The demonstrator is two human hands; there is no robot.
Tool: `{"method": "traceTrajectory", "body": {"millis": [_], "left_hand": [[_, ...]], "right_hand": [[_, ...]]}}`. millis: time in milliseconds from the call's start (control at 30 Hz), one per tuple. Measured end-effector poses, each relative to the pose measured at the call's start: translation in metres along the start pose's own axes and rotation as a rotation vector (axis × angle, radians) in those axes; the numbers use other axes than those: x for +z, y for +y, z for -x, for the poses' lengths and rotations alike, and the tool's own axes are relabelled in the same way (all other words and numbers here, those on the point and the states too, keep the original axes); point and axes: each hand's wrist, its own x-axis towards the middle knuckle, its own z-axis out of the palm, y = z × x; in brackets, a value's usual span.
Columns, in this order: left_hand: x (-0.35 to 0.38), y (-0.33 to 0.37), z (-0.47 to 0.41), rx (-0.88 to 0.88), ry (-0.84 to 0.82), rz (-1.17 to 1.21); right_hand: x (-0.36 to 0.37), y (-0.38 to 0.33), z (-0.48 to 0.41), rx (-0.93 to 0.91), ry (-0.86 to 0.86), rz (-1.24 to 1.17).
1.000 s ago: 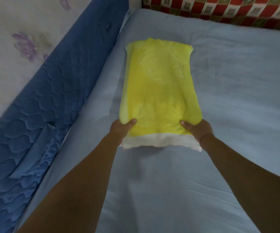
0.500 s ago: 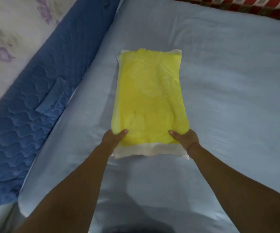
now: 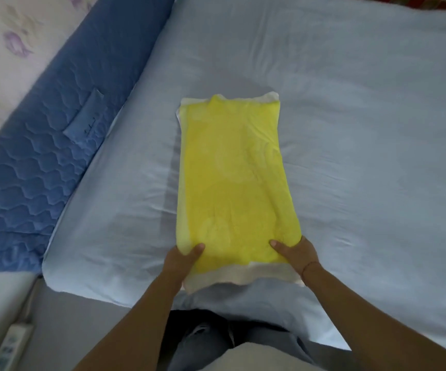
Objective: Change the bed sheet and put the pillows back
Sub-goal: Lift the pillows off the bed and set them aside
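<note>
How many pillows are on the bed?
1. The pillow lies on the sheet, its near end held by left hand and right hand. More may sit outside the frame.

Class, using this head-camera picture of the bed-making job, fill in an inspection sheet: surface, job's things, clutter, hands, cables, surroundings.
Surface: light blue bed sheet covers the bed, with some creases.
Job's things: one yellow pillow lies lengthwise on the sheet, its white end nearest the person; no second pillow in view.
Clutter: nothing seen.
Hands: left hand and right hand each grip a near corner of the pillow, thumbs on top.
Cables: white power strip on the floor at lower left, with what looks like a cord running from it.
Surroundings: blue quilted pad along the bed's left side, floral fabric beyond it, red patterned cloth at the far edge.
</note>
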Motion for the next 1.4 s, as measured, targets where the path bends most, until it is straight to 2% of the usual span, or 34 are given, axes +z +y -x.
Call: {"method": "traceTrajectory", "body": {"millis": [300,467,633,767,833,1000,1233,1400], "left_hand": [[-0.027,-0.070,0.026,-0.050,-0.089,-0.054],[-0.033,-0.077,0.024,-0.058,-0.114,-0.046],[-0.037,-0.092,-0.016,-0.108,-0.200,-0.054],[-0.040,-0.033,-0.023,-0.147,-0.131,-0.045],[-0.037,-0.004,-0.043,-0.118,-0.062,-0.049],[-0.023,0.054,-0.096,-0.049,-0.024,-0.004],[-0.007,0.072,-0.149,-0.074,-0.030,0.113],[0.006,0.077,-0.154,-0.069,-0.061,0.176]], "right_hand": [[0.037,0.074,0.062,0.073,0.002,-0.040],[0.046,0.083,0.065,0.080,0.009,-0.067],[0.040,0.080,0.048,0.205,-0.025,0.000],[0.029,0.056,0.014,0.196,0.023,-0.045],[0.026,0.035,-0.006,0.147,0.022,-0.051],[0.029,-0.008,-0.060,0.102,-0.026,-0.107],[0.038,-0.032,-0.123,0.146,-0.022,-0.151],[0.046,-0.045,-0.145,0.138,-0.049,-0.192]]}}
